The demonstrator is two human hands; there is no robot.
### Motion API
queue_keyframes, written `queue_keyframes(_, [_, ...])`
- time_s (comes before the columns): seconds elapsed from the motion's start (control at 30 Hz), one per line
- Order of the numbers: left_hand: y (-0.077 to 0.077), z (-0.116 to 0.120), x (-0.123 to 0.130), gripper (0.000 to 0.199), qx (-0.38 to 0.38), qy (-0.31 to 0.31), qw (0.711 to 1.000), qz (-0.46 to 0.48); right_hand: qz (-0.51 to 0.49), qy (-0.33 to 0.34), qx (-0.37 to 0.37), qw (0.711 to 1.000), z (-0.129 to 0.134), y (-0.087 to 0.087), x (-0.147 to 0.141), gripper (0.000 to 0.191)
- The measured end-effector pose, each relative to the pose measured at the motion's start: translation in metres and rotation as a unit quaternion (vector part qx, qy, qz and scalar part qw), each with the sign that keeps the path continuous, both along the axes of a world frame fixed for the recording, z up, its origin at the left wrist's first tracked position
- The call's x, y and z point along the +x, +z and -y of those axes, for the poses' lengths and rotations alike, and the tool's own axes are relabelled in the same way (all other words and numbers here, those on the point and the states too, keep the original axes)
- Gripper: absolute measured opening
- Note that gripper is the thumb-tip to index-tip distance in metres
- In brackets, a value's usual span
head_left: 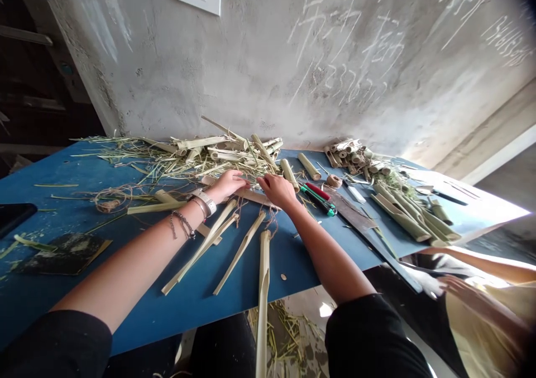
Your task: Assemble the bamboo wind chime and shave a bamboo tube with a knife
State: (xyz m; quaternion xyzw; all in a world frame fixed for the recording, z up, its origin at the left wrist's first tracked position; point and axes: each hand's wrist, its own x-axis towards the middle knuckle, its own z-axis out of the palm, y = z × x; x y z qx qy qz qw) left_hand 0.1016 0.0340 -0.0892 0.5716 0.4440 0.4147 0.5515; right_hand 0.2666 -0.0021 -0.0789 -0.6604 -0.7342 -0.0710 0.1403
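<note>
A flat bamboo strip (255, 196) lies across the table in front of me, with thin twine (272, 220) tied to it. My left hand (228, 184), a watch at its wrist, rests over the strip with fingers curled against it. Close on its right, my right hand (278, 190) is closed at the strip's other end; its fingertips are hidden. Cut bamboo pieces hang or lie on twine below: a split pair (203, 249), a slim one (240, 252) and a long tube (263, 277) reaching past the table's near edge.
Bamboo scraps and shavings (188, 157) heap along the wall. At right lie a green-handled cutter (320, 199), a twine ball (334, 181), a long blade (355, 216) and bamboo tubes (406, 216). A dark board (62, 253) and phone (14, 219) are left. Another person's arm (481, 300) shows right.
</note>
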Motion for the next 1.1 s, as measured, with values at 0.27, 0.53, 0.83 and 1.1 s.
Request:
queue_keyframes(0.27, [0.0007,-0.0010,-0.0002,0.028,0.010,-0.039,0.999,0.010,0.022,0.030,-0.019,0.999,0.0011,-0.0009,0.0008,0.049])
queue_keyframes(0.53, [0.0007,0.0003,-0.0007,0.029,0.026,-0.058,0.998,0.013,0.037,0.029,-0.019,0.999,0.0009,-0.0006,0.0010,0.048])
queue_keyframes(0.83, [-0.0039,-0.0022,-0.0019,0.037,0.072,-0.038,0.997,-0.004,0.059,0.023,-0.003,0.998,0.0019,-0.0003,-0.0004,0.051])
queue_keyframes(1.1, [-0.0065,-0.0021,-0.0001,0.022,0.097,0.015,0.995,0.018,0.073,0.019,0.023,0.997,0.0072,0.0045,-0.0069,0.052])
